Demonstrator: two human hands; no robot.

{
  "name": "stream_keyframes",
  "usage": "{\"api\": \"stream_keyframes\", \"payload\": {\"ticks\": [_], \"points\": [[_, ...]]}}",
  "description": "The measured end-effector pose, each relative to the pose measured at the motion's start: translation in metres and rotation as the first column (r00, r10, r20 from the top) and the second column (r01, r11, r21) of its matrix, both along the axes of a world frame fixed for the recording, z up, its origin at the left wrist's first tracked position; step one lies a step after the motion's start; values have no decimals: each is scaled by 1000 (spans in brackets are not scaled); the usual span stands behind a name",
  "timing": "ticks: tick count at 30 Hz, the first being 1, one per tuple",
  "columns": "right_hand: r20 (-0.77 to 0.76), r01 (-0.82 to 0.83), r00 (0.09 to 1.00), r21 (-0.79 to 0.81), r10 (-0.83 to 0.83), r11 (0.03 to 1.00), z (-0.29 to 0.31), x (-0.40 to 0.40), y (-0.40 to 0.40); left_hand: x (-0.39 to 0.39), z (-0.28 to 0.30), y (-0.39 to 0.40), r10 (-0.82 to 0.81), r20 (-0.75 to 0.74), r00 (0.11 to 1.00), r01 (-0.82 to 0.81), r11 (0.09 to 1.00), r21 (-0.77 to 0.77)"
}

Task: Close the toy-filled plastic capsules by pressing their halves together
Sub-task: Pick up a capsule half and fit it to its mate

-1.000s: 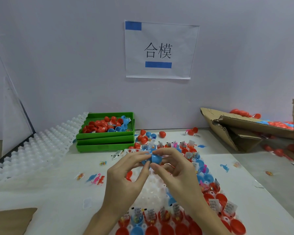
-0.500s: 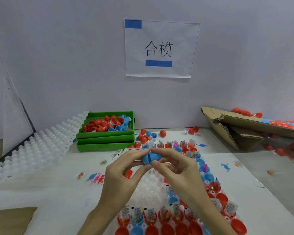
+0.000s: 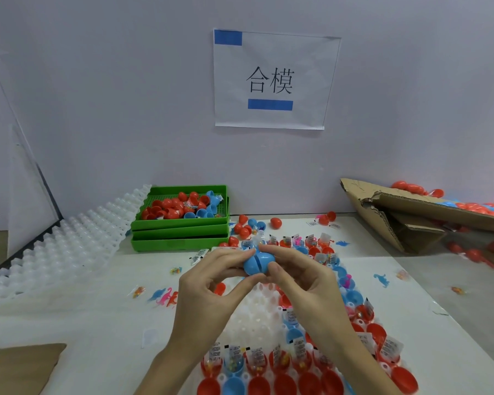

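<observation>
both forearms rise from the lower edge and converge at the blue capsule (image 3: 258, 263), the landmark here. the left hand (image 3: 208, 289) sits to the left of the capsule, index finger curved over its top and thumb tucked under its lower left side, pinching it. the right hand (image 3: 303, 280) sits to the right of the capsule, fingers arched over its top right and thumb pressed against its lower right. the two thumbs nearly meet below the capsule.

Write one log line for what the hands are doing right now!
step: closing | thing: blue capsule | left hand: pinching it | right hand: pinching it | seam: visible gap
</observation>
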State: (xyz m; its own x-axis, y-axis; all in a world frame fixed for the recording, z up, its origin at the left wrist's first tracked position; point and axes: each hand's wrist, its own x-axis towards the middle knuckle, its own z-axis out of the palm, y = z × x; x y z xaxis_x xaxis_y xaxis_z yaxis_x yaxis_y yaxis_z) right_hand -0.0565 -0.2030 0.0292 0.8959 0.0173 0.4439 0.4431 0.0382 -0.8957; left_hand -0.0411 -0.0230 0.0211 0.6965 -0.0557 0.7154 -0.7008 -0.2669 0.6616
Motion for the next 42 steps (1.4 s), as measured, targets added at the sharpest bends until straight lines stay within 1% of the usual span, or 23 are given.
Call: {"api": "stream_keyframes", "payload": {"ticks": [3,6,9,12,17,21,24,28,31,34,39,42], "points": [[-6,20,1000,-4,-20,1000,-2,0,1,1,0,1,-13,0,1000,13,1000,7],[-2,11,1000,-16,-11,1000,-3,-1,1,1,0,1,-25,-30,999,25,1000,-2],[29,30,999,-66,-28,997,-2,0,0,0,1,0,-36,-65,997,36,999,-6],[58,60,997,-115,-54,992,-2,1,-1,-2,3,0,-27,-69,997,28,1000,5],[75,56,996,-144,-46,988,-3,1,-2,-4,4,-1,-41,-99,994,41,999,-2],[88,102,992,-179,-87,978,-5,0,-2,-3,4,-3,-22,-107,994,23,1000,3],[111,135,987,-175,-117,975,-5,-1,-1,-4,3,-4,-9,-100,995,9,1000,-8],[89,148,987,-142,-137,979,-6,-2,2,-6,6,-4,33,-64,997,-32,999,20],[56,110,993,-135,-103,985,-8,-5,7,-7,6,-4,83,-13,997,-81,994,71],[65,77,995,-95,-71,992,-9,-10,14,-10,3,-7,143,63,988,-149,981,120],[145,177,976,-94,-163,980,-6,-14,19,-15,0,-14,176,161,971,-205,961,187],[173,213,967,-133,-189,968,-4,-15,20,-17,-1,-16,180,185,966,-219,951,219]]}}
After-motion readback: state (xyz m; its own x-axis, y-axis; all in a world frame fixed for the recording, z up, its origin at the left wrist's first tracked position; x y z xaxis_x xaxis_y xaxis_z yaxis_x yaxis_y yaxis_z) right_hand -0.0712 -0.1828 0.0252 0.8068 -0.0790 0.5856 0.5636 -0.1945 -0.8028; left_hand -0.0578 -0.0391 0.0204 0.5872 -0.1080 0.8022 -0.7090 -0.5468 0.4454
